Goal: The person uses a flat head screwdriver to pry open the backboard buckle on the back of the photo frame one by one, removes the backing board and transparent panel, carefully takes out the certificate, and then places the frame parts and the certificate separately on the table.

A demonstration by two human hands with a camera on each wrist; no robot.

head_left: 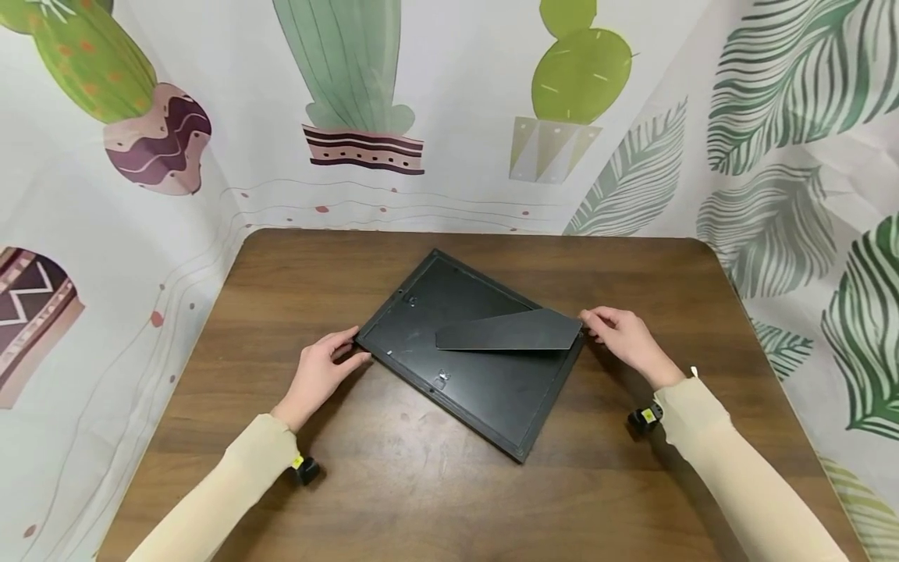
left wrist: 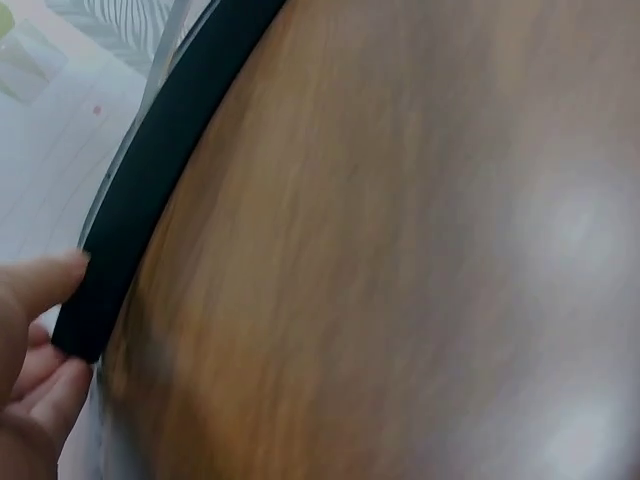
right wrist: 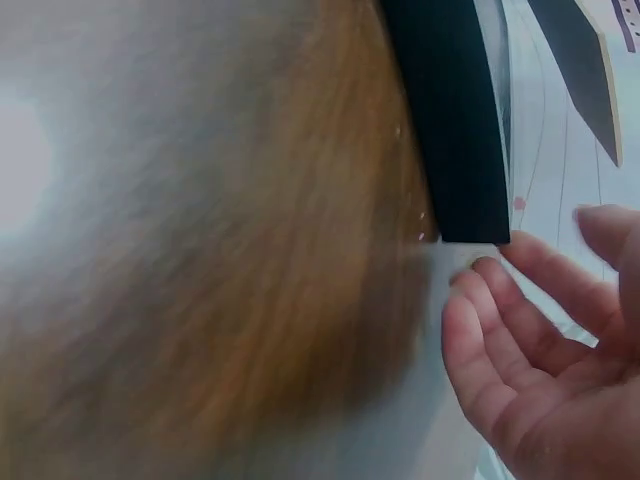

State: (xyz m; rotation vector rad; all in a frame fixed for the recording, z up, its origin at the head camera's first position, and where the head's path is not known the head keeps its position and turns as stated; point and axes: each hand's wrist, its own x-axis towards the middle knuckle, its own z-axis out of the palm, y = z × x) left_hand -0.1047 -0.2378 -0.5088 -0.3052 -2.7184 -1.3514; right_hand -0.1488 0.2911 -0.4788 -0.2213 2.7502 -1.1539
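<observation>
A black picture frame [head_left: 485, 398] lies back side up and turned at an angle on the wooden table. Its stand leg [head_left: 509, 332] is tilted out from the backing and reaches toward the right corner. My left hand [head_left: 325, 375] holds the left corner, finger and thumb on either side of it; the left wrist view shows them against the dark frame edge [left wrist: 150, 180]. At the right corner, fingertips of my right hand [head_left: 625, 336] touch the frame. In the right wrist view the thumb stands apart from the frame edge [right wrist: 455, 130] and the fingers are loosely bent.
The brown table [head_left: 435, 515] has rounded far corners. Behind it and along its sides hangs a white cloth [head_left: 463, 94] printed with cacti and leaves. Small metal hangers [head_left: 441, 380] sit on the frame's backing.
</observation>
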